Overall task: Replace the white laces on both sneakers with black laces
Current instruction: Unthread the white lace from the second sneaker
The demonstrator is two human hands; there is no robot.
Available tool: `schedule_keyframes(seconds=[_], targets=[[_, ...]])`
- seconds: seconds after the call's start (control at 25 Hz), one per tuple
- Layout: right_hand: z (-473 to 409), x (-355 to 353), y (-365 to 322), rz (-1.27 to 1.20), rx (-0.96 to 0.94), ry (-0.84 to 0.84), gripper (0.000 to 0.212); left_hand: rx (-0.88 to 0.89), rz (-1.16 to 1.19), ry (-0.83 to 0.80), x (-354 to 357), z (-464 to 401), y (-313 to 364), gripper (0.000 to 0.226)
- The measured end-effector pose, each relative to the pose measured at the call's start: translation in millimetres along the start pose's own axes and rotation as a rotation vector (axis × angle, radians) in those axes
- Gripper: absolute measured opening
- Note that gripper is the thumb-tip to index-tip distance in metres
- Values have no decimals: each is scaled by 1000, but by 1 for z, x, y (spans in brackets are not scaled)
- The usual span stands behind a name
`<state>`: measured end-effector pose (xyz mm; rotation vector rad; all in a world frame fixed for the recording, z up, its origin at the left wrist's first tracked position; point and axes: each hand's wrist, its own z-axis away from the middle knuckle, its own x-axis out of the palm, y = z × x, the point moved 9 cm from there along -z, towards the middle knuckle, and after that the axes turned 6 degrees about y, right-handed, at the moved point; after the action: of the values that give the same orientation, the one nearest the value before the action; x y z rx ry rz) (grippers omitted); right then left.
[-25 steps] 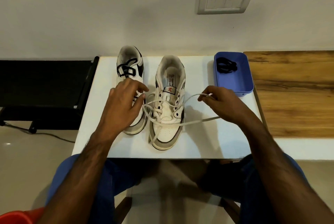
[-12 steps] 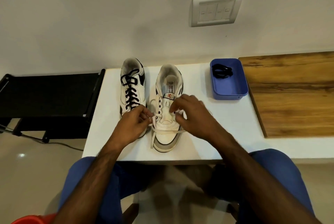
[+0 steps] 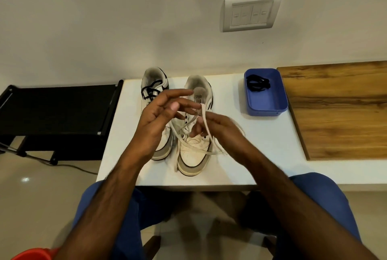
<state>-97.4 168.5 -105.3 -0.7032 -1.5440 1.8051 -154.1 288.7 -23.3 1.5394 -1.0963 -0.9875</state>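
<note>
While right sneaker (image 3: 193, 134) sits under my hands, I pinch white lace (image 3: 204, 121) in right hand (image 3: 217, 127), lifted above eyelets; strand runs down-left into shoe. Left hand (image 3: 161, 117) nearer, fingers loose (holding nothing I can see). Black lace (image 3: 257, 83) waits in blue tray (image 3: 266, 108), right.

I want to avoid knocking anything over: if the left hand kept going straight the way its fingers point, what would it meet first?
Probably the right sneaker's tongue and collar: the left hand's fingers point there, though they may pass above it; depth is unclear.
</note>
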Motion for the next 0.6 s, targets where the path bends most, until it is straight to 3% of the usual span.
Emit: schedule_keyframes(seconds=[0.12, 0.2, 0.28, 0.36, 0.48, 0.6], targets=[[1, -46, -9, -228, 14, 129, 30, -66, -81, 87, -21, 7, -32, 33], [0, -51, -6, -95, 13, 173, 24, -51, -402, 27, -24, 16, -57, 34], [-3, -35, 4, -20, 61, 104, 23, 17, -733, -45, -22, 22, -75, 31], [-6, -29, 5, 4, 78, 52, 25, 21, -880, -8, -25, 22, -81, 32], [-7, -63, 3, -56, 84, 213, 24, 13, -1114, 68, -35, 19, -84, 43], [-4, -92, 10, -47, 86, 370, 23, -77, -1214, -8, -34, 20, -93, 26]])
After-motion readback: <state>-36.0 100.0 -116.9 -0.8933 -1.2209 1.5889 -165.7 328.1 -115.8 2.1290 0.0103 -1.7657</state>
